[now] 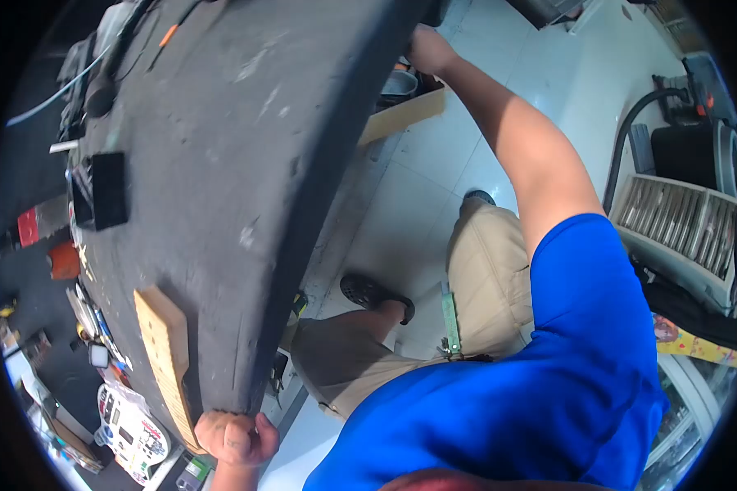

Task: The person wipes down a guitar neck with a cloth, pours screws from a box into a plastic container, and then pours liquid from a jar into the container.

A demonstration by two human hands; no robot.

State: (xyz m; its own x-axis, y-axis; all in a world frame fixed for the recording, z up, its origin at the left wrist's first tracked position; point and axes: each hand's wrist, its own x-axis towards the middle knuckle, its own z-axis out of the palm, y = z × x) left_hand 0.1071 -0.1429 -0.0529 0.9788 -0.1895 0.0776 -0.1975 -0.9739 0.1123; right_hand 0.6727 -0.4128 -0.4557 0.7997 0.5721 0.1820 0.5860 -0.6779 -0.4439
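Note:
My left hand is curled at the near corner of a dark workbench. Beside it, against the fingers, lies the end of a pale wooden guitar neck with an angular headstock. Whether the hand grips the neck cannot be made out. My right arm stretches far along the bench, and my right hand is at the bench's side edge, above an open wooden drawer. Its fingers are mostly hidden, so their hold is unclear. Inside the drawer a round metal container shows.
A black box stands on the bench near a dark handheld tool. A white guitar body covered in stickers lies lower left. A rack of slim metal pieces stands at right. A green strip hangs by my trousers.

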